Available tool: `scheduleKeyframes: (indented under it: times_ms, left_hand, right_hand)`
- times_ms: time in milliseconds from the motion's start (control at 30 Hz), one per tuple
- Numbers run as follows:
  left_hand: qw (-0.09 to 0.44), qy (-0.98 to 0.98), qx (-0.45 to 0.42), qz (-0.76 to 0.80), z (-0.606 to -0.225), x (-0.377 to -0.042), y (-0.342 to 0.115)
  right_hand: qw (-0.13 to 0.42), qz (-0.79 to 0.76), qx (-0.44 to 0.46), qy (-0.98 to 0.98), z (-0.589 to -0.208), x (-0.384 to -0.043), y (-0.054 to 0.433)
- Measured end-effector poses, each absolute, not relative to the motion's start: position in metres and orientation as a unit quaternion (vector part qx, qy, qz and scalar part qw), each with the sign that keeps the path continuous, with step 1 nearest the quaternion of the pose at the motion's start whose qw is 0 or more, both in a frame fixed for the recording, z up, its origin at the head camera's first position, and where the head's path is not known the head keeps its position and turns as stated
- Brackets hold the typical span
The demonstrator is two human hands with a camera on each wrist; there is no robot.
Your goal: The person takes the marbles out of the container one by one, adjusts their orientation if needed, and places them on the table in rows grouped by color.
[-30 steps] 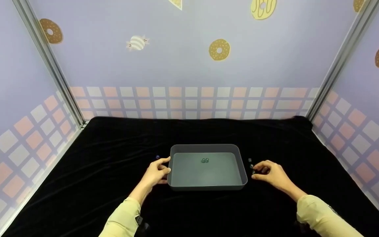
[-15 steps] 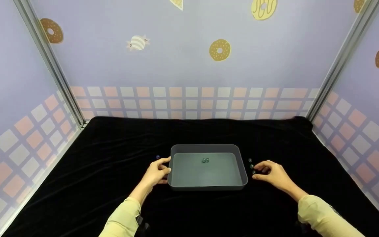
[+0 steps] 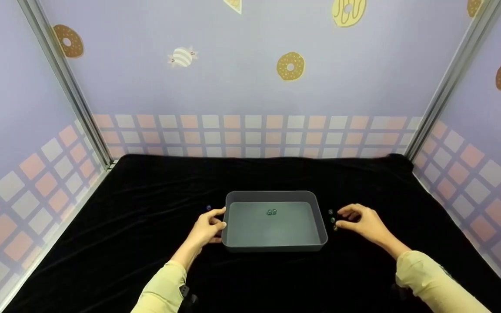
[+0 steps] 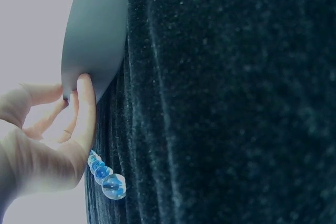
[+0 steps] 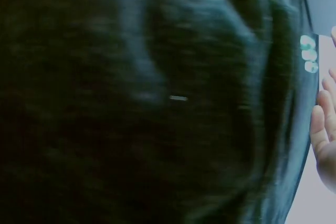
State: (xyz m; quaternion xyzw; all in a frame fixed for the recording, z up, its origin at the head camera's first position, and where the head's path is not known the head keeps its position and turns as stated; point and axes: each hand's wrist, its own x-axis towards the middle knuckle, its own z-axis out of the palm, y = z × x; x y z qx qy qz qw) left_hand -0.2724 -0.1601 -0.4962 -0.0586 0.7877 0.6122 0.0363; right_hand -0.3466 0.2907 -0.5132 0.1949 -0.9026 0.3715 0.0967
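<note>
A grey rectangular tray rests on black cloth, with two greenish glass marbles lying together inside. At its left wall, my left hand pinches the rim; the left wrist view shows fingers on both sides of the wall. Beside that hand runs a row of several clear-and-blue marbles, mostly hidden by it in the head view. To the right of the tray, three marbles stand in a short line. My right hand hovers just right of them, fingers bent loosely, thumb and fingertips apart, nothing between them.
Black velvety cloth covers the table, with soft folds. Lilac panels printed with doughnuts and sweets enclose the back and sides, joined by metal posts.
My right hand has drawn slightly up and right, away from the three marbles, so the nearest one shows more fully. The left hand and tray have not moved.
</note>
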Motion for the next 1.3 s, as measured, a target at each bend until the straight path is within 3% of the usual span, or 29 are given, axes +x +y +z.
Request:
scheduleKeyframes:
  times_ms: [867, 1300]
  left_hand:
    - [0.031, 0.784, -0.060, 0.617, -0.497, -0.274, -0.160]
    - [0.026, 0.788, -0.059, 0.613, -0.498, -0.274, -0.160]
  right_hand:
    - [0.095, 0.343, 0.268, -0.895, -0.442, -0.386, 0.246]
    - [0.059, 0.319, 0.311, -0.893, -0.427, -0.399, 0.204]
